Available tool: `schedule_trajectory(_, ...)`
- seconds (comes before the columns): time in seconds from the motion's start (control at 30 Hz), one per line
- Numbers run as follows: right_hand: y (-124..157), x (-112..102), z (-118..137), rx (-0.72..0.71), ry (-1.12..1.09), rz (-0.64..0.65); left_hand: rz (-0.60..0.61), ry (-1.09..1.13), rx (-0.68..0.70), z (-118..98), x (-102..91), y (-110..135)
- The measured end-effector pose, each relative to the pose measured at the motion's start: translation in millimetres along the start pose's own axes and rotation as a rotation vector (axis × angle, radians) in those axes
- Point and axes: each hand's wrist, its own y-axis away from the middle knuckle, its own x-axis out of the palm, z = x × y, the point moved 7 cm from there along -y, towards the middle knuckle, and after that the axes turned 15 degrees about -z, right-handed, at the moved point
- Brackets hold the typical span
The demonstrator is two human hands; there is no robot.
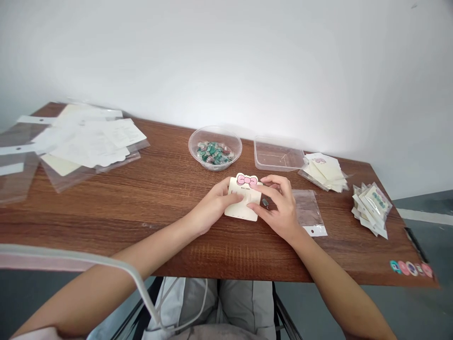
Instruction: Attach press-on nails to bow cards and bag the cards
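The left hand (214,205) pinches the bow-topped card (240,211) over the worktop (159,189); the right hand (281,208) touches its right side, grip unclear. Light, steady pressure should keep it uncreased.

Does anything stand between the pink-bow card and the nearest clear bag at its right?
Yes. The right hand is between the card, held in the left hand, and that clear bag. A small dark piece also lies on the table in this gap, beside the card. Nothing else visible is in the way.
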Motion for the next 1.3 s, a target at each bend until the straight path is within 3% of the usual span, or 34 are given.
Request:
schedule_trajectory(0.17, -3, -14, -7, 0.049, -0.049, -0.069, 0.004, 0.122, -0.070, -5, 0.3, 0)
schedule_trajectory(0.3, -6, -21, -22, 0.154, 0.012, -0.101, 0.005, 0.150, -0.035, -15, 0.6, -1)
schedule_trajectory(0.57, 7, 11, -42, 0.183, 0.130, 0.241, -0.161, 0.182, 0.131, -35, -20.3, -6)
schedule_trajectory(0.77, 16, 26, -48, 0.130, 0.144, 0.355, -0.197, 0.165, 0.159, -41, -24.8, -6)
schedule_trajectory(1.07, 15, 23, -49, 0.121, 0.124, 0.347, -0.168, 0.156, 0.134, -38, -20.6, -6)
schedule_trajectory(1.3, 11, 22, -46, 0.268, 0.173, 0.298, -0.175, 0.128, 0.139, -34, -21.0, -7)
